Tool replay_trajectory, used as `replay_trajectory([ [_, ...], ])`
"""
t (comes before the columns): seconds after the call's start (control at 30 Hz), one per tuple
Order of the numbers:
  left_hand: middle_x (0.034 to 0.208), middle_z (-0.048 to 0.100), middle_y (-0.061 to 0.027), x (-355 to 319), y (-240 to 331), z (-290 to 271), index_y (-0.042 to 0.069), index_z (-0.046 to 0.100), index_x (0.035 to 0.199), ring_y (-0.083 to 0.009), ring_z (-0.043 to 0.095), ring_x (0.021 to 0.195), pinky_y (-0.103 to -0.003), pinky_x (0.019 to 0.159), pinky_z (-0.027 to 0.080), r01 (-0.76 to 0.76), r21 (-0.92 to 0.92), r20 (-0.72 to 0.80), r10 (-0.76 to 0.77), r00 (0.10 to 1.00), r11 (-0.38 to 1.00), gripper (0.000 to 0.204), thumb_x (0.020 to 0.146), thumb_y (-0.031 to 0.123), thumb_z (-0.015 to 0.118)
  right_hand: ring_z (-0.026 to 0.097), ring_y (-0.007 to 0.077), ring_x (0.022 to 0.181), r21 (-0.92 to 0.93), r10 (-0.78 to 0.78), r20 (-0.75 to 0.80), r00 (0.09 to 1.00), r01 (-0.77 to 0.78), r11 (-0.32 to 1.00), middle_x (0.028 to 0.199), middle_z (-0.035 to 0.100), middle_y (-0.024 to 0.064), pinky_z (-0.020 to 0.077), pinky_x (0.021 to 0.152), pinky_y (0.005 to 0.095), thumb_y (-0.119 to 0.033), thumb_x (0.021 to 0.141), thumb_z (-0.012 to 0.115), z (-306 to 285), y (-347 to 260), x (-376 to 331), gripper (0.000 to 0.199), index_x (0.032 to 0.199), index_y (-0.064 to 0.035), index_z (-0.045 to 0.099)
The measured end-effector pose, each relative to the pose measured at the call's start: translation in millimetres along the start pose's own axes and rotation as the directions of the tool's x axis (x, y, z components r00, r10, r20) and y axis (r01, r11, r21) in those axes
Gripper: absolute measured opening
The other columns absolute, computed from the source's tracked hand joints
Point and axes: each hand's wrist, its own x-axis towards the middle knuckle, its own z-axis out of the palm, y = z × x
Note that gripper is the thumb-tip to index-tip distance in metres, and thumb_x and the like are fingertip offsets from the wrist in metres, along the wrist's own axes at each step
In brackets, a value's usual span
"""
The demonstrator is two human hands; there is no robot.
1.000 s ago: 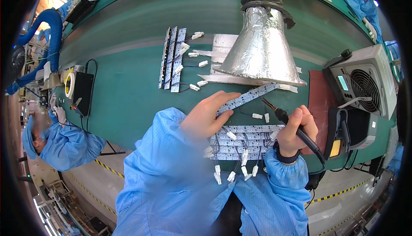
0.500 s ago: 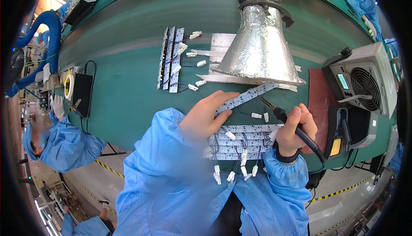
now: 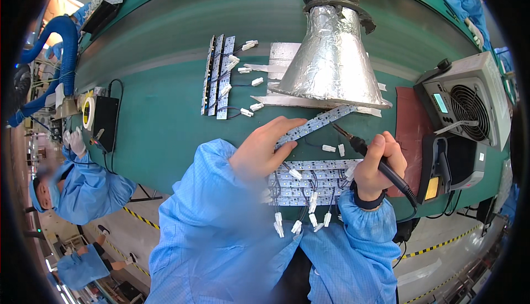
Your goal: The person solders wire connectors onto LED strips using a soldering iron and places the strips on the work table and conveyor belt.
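Between the thumb and fingers of my left hand [image 3: 266, 148] is the near end of an LED strip board [image 3: 319, 123], which slants away to the right. Its far end reaches the rim of a foil-covered hood [image 3: 326, 64]. My right hand [image 3: 381, 166] is closed around a soldering iron [image 3: 369, 152], whose tip points up-left, close to the board's near edge; whether it touches I cannot tell. White connectors [image 3: 329, 148] on dark wires lie just below the board. Closer to me, several LED strip boards [image 3: 309, 182] lie in rows, their wired connectors hanging toward my lap.
More LED strip boards [image 3: 225, 77] with connectors lie at the back left. At right stand a soldering station [image 3: 464, 102] with a fan and a dark iron holder [image 3: 436, 166] with a yellow sponge. A black box [image 3: 105, 122] is at left, near a co-worker in blue [image 3: 91, 188].
My hands, the LED strip board and the soldering iron stay almost where they were. At left, the co-worker's gloved hand and head have shifted, and a person in the background has moved.
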Motion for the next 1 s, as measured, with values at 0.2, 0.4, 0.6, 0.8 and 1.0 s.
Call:
replay_trajectory([
  [0.2, 0.117, 0.063, -0.0228, 1, 1, 0, -0.002, 0.057, 0.131, -0.0397, 0.063, 0.105, -0.042, 0.093, 0.05, -0.007, 0.01, -0.007, 0.007, 1.0, 1.0, 0.044, 0.088, 0.0, 0.063, 0.047, 0.0153, 0.052, -0.008, -0.027, -0.009, 1.0, 0.027, 1.0, 0.055, 0.052, 0.0064, 0.0444, 0.06, 0.0311, -0.009, 0.095, 0.064, 1, 1, 1, 0.038, 0.062, -0.0018, 0.047],
  [0.4, 0.116, 0.063, -0.0232, 1, 1, -1, -0.002, 0.058, 0.131, -0.0399, 0.063, 0.104, -0.042, 0.093, 0.05, -0.002, 0.0, 0.001, 0.002, 1.0, 1.0, 0.044, 0.087, 0.0, 0.063, 0.048, 0.0149, 0.054, -0.014, 0.036, -0.001, 0.999, -0.036, 0.999, 0.056, 0.053, 0.0069, 0.0463, 0.064, 0.0313, -0.009, 0.095, 0.065, 0, -1, -1, 0.038, 0.062, -0.0013, 0.047],
  [0.6, 0.115, 0.063, -0.023, 1, 4, -4, -0.003, 0.058, 0.131, -0.0398, 0.063, 0.103, -0.042, 0.092, 0.05, -0.042, 0.01, -0.018, 0.042, 0.999, 0.999, 0.044, 0.087, 0.0, 0.063, 0.05, 0.0139, 0.06, 0.056, 0.046, -0.174, 0.984, -0.037, 0.998, 0.064, 0.056, 0.0079, 0.0428, 0.062, 0.0304, -0.01, 0.095, 0.062, -5, 1, 0, 0.034, 0.065, -0.0007, 0.048],
  [0.8, 0.11, 0.064, -0.0208, 0, 3, -28, -0.002, 0.06, 0.129, -0.038, 0.065, 0.099, -0.04, 0.089, 0.051, -0.019, 0.029, 0.082, 0.017, 0.997, 0.999, 0.044, 0.086, 0.001, 0.065, 0.041, 0.0114, 0.059, 0.08, 0.116, -0.302, 0.946, -0.096, 0.992, 0.061, 0.045, 0.003, 0.0342, 0.057, 0.0274, -0.014, 0.096, 0.06, -15, 12, 12, 0.036, 0.066, -0.0031, 0.044],
  [1.0, 0.106, 0.066, -0.018, 0, 5, -34, -0.001, 0.062, 0.126, -0.0339, 0.066, 0.096, -0.039, 0.087, 0.052, -0.017, 0.069, 0.062, 0.013, 0.998, 0.997, 0.046, 0.082, 0.003, 0.072, 0.043, 0.01, 0.059, 0.075, 0.094, -0.212, 0.973, -0.079, 0.994, 0.063, 0.051, 0.0032, 0.0345, 0.056, 0.0268, -0.012, 0.095, 0.063, -16, 15, 8, 0.036, 0.066, -0.0015, 0.046],
])
